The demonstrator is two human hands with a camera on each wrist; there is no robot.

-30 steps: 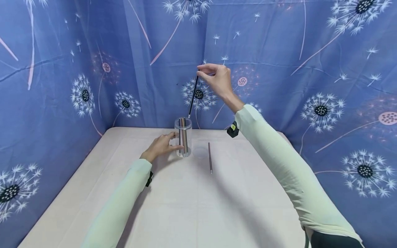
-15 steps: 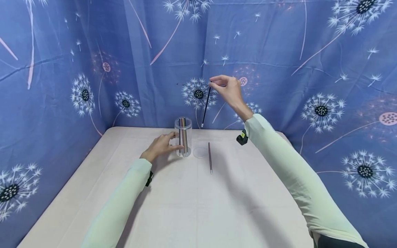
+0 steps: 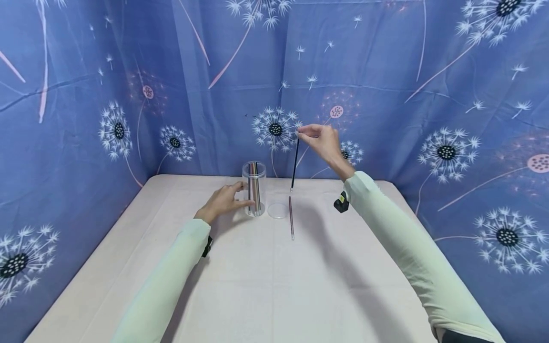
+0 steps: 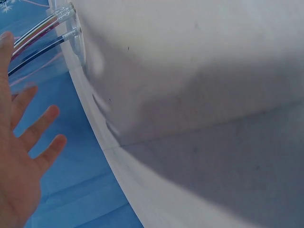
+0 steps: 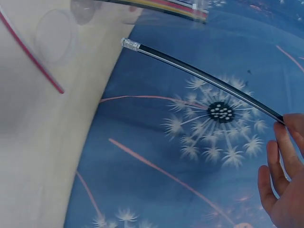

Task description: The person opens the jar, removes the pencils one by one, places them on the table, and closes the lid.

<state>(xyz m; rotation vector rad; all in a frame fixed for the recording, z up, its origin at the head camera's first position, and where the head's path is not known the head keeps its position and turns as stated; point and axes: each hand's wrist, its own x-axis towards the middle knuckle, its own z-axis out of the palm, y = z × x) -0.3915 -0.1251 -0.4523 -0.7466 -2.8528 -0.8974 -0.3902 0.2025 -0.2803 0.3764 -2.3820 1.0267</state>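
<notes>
My left hand [image 3: 222,204] holds the clear cylindrical jar [image 3: 262,194] from its left side, thumb in front; in the left wrist view its other fingers [image 4: 40,128] are spread apart. Several pencils [image 3: 253,186] stand inside the jar, their eraser ends at the bottom. Between thumb and fingertips my right hand [image 3: 323,141] pinches the upper end of a black pencil [image 3: 295,164]. It hangs nearly upright, right of the jar, with its eraser end [image 5: 130,44] lowest. Below it on the table a reddish-dark pencil [image 3: 291,219] lies lengthwise, eraser end toward me.
A clear round lid [image 3: 278,211] lies flat between the jar and the lying pencil. The white-covered table [image 3: 257,295] meets a blue dandelion-print curtain [image 3: 214,133] at its back edge, with more curtain at both sides.
My right hand has carried the black pencil away from above the jar, rightward and down, to over the lying pencil. My left hand and the jar stay put.
</notes>
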